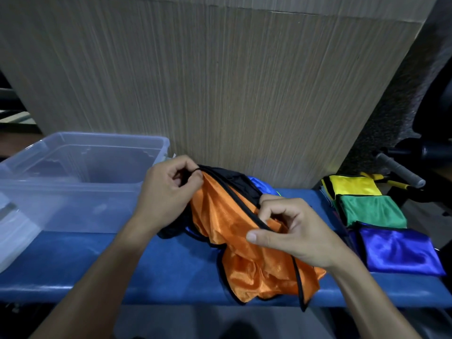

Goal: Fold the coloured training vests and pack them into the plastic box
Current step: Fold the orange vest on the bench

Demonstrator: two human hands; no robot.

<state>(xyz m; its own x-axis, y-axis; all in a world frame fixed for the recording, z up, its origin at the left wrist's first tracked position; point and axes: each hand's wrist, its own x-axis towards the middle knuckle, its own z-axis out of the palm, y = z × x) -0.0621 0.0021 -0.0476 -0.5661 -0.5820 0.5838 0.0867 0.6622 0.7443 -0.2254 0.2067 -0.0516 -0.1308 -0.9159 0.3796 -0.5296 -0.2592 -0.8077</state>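
My left hand (171, 189) pinches the black trim of the orange vest (247, 243) at its upper end; my right hand (293, 231) pinches the same trim lower down, thumb and fingers curled on it. The vest hangs crumpled over the blue bench (151, 265), just right of the clear box (73, 182). Yellow (352, 185), green (369, 210) and blue (396, 248) folded vests lie in a row at right.

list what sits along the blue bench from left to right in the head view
plastic box → left hand → orange vest → right hand → folded blue vest. The folded green and yellow vests lie behind the blue one, so I leave them out of the order.
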